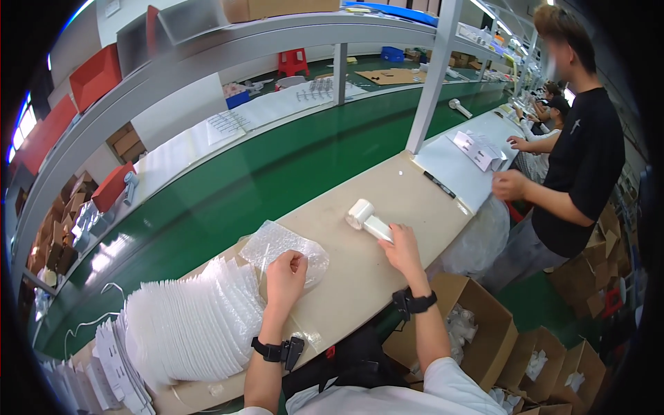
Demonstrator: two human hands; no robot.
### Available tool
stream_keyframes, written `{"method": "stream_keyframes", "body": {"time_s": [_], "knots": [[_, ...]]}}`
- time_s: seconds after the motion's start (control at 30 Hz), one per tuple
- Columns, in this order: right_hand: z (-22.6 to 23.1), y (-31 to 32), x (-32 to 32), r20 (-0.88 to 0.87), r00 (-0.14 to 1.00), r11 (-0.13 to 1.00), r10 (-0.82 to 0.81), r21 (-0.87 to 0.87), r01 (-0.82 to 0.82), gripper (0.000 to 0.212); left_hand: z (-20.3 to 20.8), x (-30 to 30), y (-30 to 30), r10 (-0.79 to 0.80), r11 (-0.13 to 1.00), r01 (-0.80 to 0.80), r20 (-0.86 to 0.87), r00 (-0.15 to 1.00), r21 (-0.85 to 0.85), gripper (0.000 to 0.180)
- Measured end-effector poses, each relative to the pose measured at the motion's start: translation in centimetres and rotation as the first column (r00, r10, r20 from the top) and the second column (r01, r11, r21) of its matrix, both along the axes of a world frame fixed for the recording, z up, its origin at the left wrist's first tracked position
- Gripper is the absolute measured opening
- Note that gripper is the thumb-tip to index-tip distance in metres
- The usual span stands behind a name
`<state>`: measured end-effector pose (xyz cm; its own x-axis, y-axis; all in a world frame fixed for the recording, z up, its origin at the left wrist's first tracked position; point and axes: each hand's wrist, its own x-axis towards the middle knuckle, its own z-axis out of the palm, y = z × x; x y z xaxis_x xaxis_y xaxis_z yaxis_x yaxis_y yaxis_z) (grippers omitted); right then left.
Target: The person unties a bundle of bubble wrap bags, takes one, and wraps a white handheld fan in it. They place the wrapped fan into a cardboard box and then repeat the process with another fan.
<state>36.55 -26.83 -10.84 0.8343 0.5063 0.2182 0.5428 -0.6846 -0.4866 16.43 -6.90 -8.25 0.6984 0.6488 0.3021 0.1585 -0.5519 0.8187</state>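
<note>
My right hand (pixel 402 250) is closed round the handle end of a white handheld device (pixel 366 218). Its round, drum-shaped head points away from me to the left, low over the beige tabletop; its exact kind I cannot make out. My left hand (pixel 287 278) has its fingers curled together over a clear bubble-wrap bag (pixel 282 243). The bag lies on the table, spreading out beyond that hand. A long row of stacked bubble-wrap bags (pixel 190 325) stands just left of my left forearm.
Folded white printed sheets (pixel 121 366) stand at the lower left. Beyond the table runs a green conveyor belt (pixel 297 166). A grey post (pixel 434 79) rises at the table's far corner. Open cardboard boxes (pixel 484 332) sit at right; a co-worker (pixel 577 152) stands near white papers (pixel 478 149).
</note>
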Motion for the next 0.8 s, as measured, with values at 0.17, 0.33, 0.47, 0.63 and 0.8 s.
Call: {"method": "stream_keyframes", "body": {"time_s": [0.17, 0.33, 0.47, 0.63, 0.8], "knots": [[4.0, -1.6, -4.0, -0.206, 0.830, 0.838, 0.519, 0.313, -0.446, 0.051, -0.8, -0.6, 0.4, 0.049, 0.997, -0.049, -0.005, 0.999, -0.065, 0.015], [5.4, -1.3, -5.0, -0.213, 0.688, 0.720, 0.694, 0.241, -0.651, 0.048, 0.0, -0.7, 0.1, -0.023, 0.975, 0.038, 0.072, 0.997, -0.220, 0.017], [5.0, -1.3, -4.5, -0.157, 0.764, 0.779, 0.626, 0.176, -0.602, 0.048, 0.4, -1.1, -0.1, -0.128, 0.970, 0.140, 0.070, 0.989, -0.200, 0.018], [4.9, -0.7, -5.6, -0.081, 0.835, 0.827, 0.544, 0.219, -0.518, 0.047, 1.1, -1.1, -0.3, -0.141, 0.964, 0.149, 0.051, 0.989, -0.220, 0.020], [3.4, -0.2, -5.7, -0.146, 0.849, 0.838, 0.508, 0.312, -0.448, 0.047, 0.9, -1.2, -0.2, -0.123, 0.969, 0.131, 0.051, 0.991, -0.211, 0.018]]}}
